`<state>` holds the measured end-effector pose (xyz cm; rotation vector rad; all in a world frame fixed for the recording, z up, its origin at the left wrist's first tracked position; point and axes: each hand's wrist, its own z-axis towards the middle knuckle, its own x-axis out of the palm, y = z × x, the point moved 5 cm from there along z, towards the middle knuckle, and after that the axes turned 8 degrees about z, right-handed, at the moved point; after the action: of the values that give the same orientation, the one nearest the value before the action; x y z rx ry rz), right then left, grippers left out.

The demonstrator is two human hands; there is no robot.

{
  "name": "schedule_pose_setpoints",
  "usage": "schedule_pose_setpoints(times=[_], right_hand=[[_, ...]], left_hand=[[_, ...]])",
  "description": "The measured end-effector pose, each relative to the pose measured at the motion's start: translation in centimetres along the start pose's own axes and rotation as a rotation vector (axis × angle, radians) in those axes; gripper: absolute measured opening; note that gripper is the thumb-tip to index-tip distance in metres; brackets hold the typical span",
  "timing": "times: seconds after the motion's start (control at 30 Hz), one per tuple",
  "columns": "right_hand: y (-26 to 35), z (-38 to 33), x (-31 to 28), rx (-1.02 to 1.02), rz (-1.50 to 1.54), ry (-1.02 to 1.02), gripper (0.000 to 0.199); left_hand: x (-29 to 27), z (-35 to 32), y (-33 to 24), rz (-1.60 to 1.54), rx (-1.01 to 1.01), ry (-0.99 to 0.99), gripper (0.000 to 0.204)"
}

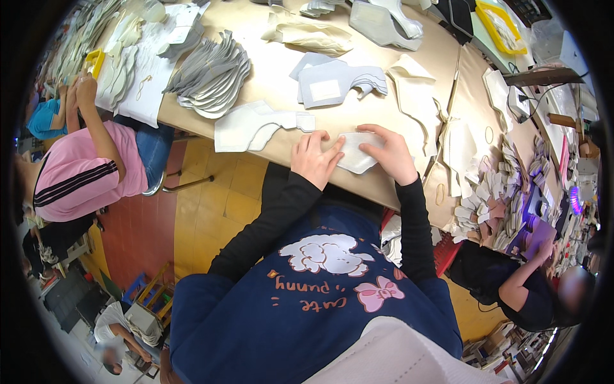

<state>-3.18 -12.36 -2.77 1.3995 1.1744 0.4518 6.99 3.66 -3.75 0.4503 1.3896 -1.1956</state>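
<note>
At the near edge of the table lies a small pale grey cut piece of sheet material, between my two hands. My left hand pinches its left edge with thumb and fingertips. My right hand grips it from the right, thumb on top and index finger along the far edge. Close to my left hand is a white curved cut piece, partly overhanging the table edge. Beyond my hands sit blue-grey cut pieces with a pale rectangle on top. What lies under my fingers is hidden.
A fanned grey stack of pieces stands at the far left. Cream pieces lie right, with loose piles farther along. A yellow tray is far right. A person in pink works at left, another in black at right.
</note>
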Motion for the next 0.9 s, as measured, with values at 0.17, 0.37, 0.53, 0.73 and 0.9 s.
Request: schedule_pose_setpoints(times=[0.17,0.37,0.53,0.73,0.9], right_hand=[[-0.9,-2.2,-3.7,0.200,0.001,-0.025,0.038],[-2.6,-3.9,-5.4,0.133,0.056,-0.109,0.035],[-3.4,-4.4,-5.0,0.127,0.017,-0.159,0.035],[-3.0,-4.4,-4.7,0.101,-0.136,-0.223,0.036],[-2.7,-4.8,-4.2,0.067,-0.257,-0.307,0.039]], left_hand=[[0.2,-0.3,-0.1,0.115,0.022,-0.068,0.038],[0.6,0.0,0.3,0.090,0.031,-0.008,0.042],[0.7,0.2,-0.3,0.091,0.034,0.034,0.041],[2.2,0.7,-3.6,-0.051,0.177,0.044,0.035],[3.9,1.3,-6.0,-0.153,0.310,0.078,0.045]])
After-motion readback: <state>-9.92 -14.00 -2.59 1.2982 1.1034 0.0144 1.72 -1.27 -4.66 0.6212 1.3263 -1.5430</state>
